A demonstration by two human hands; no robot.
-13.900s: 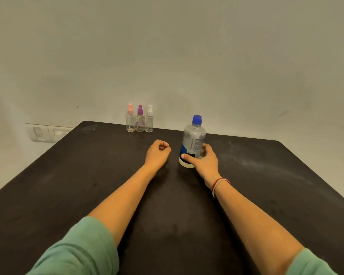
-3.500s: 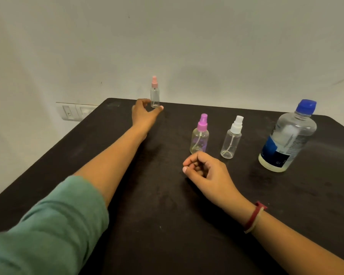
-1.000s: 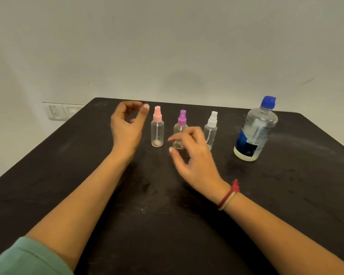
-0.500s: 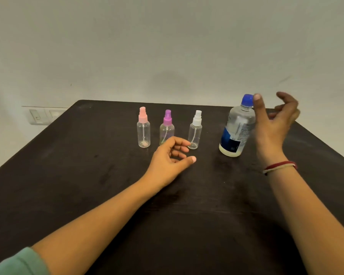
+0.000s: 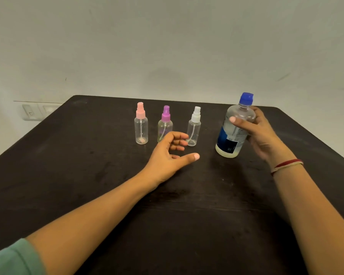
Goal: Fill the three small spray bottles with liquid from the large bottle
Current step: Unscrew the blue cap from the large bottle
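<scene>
- Large bottle [image 5: 233, 128]: blue cap on, leaning slightly, at table [image 5: 68, 175] right side; right hand [image 5: 260, 133] grips its upper body.
- Three small spray bottles (pink [image 5: 141, 124], purple [image 5: 164, 124], white [image 5: 194, 126] tops): upright in a row, left of it.
- Left hand [image 5: 169, 155]: loosely spread, holding nothing, near the row.

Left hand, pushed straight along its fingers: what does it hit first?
Probably the white-capped spray bottle: the left hand has its fingertips just short of its base. Depth is unclear; the thumb aims more toward the large bottle.
</scene>
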